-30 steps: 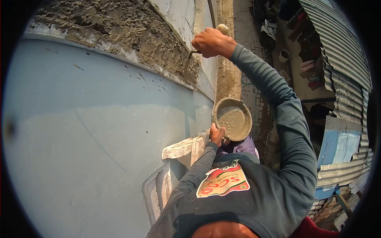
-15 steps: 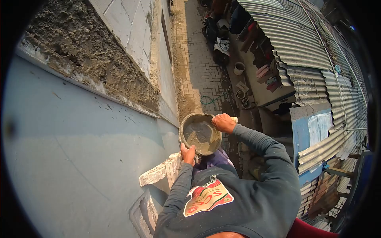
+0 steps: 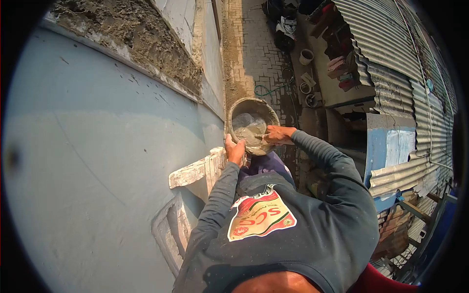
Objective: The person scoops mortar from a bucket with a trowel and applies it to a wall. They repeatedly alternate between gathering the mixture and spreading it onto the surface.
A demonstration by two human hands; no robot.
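Note:
My left hand (image 3: 235,149) grips the near rim of a round metal pan (image 3: 239,108) that holds wet grey mortar (image 3: 249,131). Inside the pan my right hand (image 3: 277,135) is closed on a trowel handle; the blade is down in the mortar and mostly hidden. The pan hangs next to the painted blue-grey wall (image 3: 97,146), just above a white moulded ledge (image 3: 195,171). A band of rough fresh mortar (image 3: 141,39) runs along the wall high at upper left.
I am high above a brick-paved alley (image 3: 259,53). Corrugated metal roofs (image 3: 391,78) fill the right side. Far below lie a green hose (image 3: 268,90), buckets (image 3: 306,56) and clutter. A recessed wall moulding (image 3: 168,229) sits below the ledge.
My right hand came down from the mortar band on the wall to the pan and now has the trowel in the mortar. The left hand kept hold of the pan.

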